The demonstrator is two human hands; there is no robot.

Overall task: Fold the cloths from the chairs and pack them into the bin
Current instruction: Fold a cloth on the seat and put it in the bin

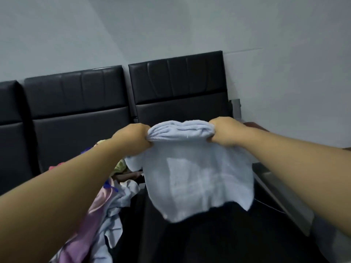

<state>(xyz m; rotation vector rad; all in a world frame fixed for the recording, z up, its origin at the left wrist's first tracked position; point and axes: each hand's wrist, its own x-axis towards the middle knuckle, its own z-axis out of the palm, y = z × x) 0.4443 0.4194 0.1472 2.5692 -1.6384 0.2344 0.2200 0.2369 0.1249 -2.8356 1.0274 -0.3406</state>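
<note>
A light blue cloth (197,173) hangs in the air in front of the black chairs, bunched in folds along its top edge. My left hand (133,139) grips the top left corner and my right hand (226,133) grips the top right corner, both fists closed on the fabric. The cloth's lower edge dangles free above the right chair seat (218,234). A heap of other cloths (106,211), pink, pale blue and yellow-green, lies on the seat to the left, partly hidden by my left forearm. No bin is in view.
A row of black padded chairs (76,103) stands against a grey wall (190,25). A metal armrest (279,192) runs along the right side of the right chair, under my right forearm.
</note>
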